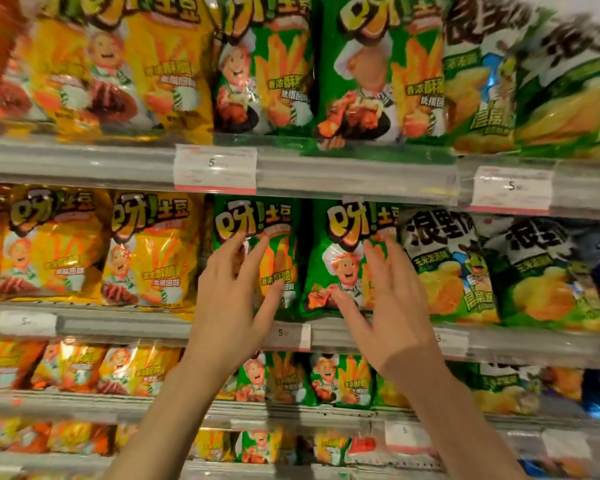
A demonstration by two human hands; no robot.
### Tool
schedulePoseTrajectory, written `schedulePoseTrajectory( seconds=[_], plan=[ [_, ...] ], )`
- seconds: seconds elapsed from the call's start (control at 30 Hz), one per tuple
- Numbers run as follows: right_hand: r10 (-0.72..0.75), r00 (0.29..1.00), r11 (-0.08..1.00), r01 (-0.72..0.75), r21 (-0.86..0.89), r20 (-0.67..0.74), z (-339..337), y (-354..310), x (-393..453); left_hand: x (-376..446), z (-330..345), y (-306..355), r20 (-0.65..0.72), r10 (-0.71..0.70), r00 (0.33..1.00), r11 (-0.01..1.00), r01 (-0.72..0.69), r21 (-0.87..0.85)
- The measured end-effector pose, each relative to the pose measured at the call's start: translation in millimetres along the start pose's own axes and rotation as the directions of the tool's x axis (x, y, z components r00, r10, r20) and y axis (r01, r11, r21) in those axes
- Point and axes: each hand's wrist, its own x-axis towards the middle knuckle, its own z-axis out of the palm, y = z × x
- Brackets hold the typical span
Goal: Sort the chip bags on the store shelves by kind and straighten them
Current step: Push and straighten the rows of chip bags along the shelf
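Both forearms are raised from the bottom edge toward the second shelf (84, 315). Left hand (229, 299) is seen w/ fingers (257, 252) spread and nearly straight, tips laid on or just off the front of the left green bag (274, 220); nothing is gripped. Right hand (388, 306) is likewise spread and relaxed, fingers over the right green bag (343, 265), thumb low near its bottom corner; whether contact is made cannot be told, owing to blur.

Key relation: each green bag stands upright, long axis vertical, directly ahead of and slightly above the fingers of the hand on its own side. Neither hand is clearly nearer; the work is split one bag per hand. A dark gap is seen btwn the two bags, and the right one appears tilted, bottom swung left.

Yellow bags (146, 251) of the same brand sit to the left; white-and-green bags (440, 265) just beside on the right, so kinds appear grouped already on this shelf.

Judged step: straightening, not sorting. Next move prob. calls for a light push w/ flat fingers to square both faces.
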Motion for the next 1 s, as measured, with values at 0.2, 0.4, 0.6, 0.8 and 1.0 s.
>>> schedulePoseTrajectory(
  seconds=[0.2, 0.4, 0.6, 0.8, 1.0],
  plan=[
    [-0.108, 0.993, 0.947, 0.088, -0.308, -0.049, 15.6, -22.3, 47.0, 36.8, 25.5, -19.6, 0.072, 0.095, 0.993, 0.945, -0.113, 0.308],
    [-0.110, 0.994, 0.917, 0.103, -0.386, 0.003, 35.2, -14.7, 57.6, 41.7, 39.7, -33.0, 0.093, 0.183, 0.979, 0.907, -0.205, 0.367],
    [-0.108, 0.994, 0.883, 0.102, -0.458, 0.013, 27.9, -9.2, 60.5, 44.4, 38.1, -43.9, 0.093, 0.198, 0.976, 0.879, -0.219, 0.424],
    [-0.099, 0.995, 0.899, 0.087, -0.429, -0.007, 40.7, -15.6, 57.1, 41.9, 39.7, -41.0, 0.089, 0.197, 0.976, 0.875, -0.216, 0.432],
    [-0.152, 0.988, 0.925, 0.129, -0.356, -0.036, 38.0, -8.7, 57.2, 45.7, 35.1, -33.7, 0.019, 0.199, 0.980, 0.905, -0.191, 0.381]
  ],
)
